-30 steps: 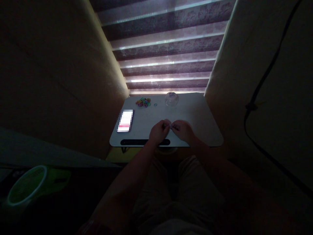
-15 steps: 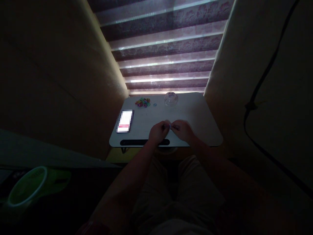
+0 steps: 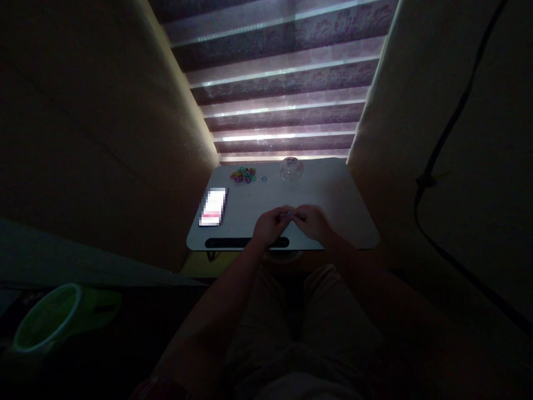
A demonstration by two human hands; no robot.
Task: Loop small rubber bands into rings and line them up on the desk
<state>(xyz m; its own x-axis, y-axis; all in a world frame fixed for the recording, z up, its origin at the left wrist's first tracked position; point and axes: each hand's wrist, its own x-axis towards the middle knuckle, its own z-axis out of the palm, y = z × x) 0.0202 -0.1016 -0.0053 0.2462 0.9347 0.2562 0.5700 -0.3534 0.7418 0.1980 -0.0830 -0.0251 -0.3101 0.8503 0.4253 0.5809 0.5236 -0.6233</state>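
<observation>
My left hand (image 3: 270, 224) and my right hand (image 3: 311, 220) meet fingertip to fingertip over the small white lap table (image 3: 341, 211). Both are pinched on a tiny pale ring (image 3: 288, 212) held between them. At the table's far left lies a pile of small coloured rings (image 3: 244, 175), with one single blue ring (image 3: 264, 179) lying just to its right. A clear glass bowl (image 3: 291, 168) stands at the far edge, behind my hands.
A lit phone (image 3: 213, 206) lies on the table's left side. A dark slot (image 3: 246, 243) runs along the near edge. Striped blinds (image 3: 283, 89) hang behind. A green basket (image 3: 54, 319) sits at lower left, and a black cable (image 3: 441, 150) hangs on the right wall.
My hands stay together at the same spot, with only slight finger movement on the small ring. Nothing else on the table has moved.
</observation>
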